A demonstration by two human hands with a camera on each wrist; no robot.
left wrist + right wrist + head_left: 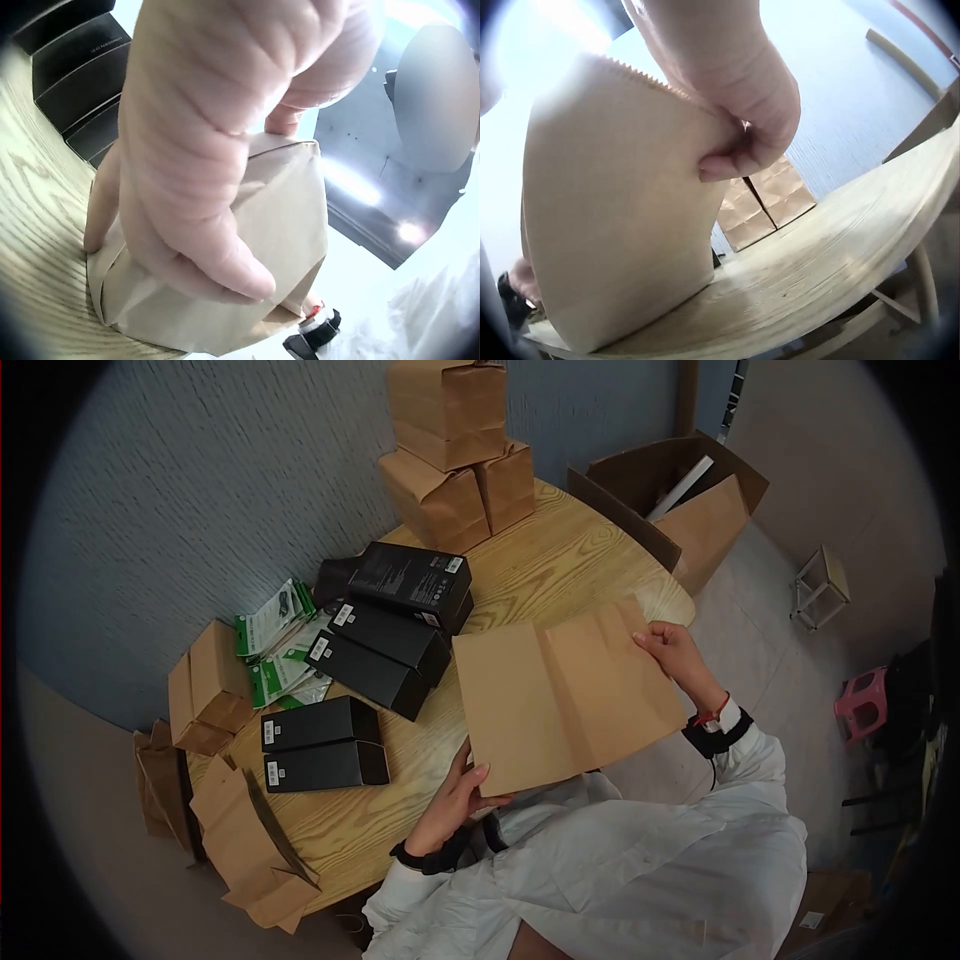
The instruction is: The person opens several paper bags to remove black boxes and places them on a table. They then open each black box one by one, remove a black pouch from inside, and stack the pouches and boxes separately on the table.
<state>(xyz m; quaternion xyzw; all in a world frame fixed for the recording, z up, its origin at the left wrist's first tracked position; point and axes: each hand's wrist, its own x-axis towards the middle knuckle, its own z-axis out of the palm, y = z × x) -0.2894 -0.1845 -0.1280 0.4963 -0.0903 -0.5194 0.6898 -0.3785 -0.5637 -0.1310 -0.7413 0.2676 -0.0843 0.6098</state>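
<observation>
While my right hand (pixel 681 657) pinches serrated edge of brown paper bag (pixel 560 700), left hand (pixel 447 802) grips its near left corner, thumb in front, fingers behind. Bag thin, creased across middle, at near right side of grainy wooden table (pixel 570 555). Just left of bag, smooth black cartons (pixel 370 672) crowd in; farther left, glossy green-and-white packets (pixel 268 624) heaped. Far side: three boxy paper bags (pixel 445 418) stacked by ridged wall (pixel 240 480). Near left: creased paper sack (pixel 232 828) overhangs table's curved rim. Right, beyond table: open cardboard box (pixel 628 525), then pink stool (pixel 860 702).
</observation>
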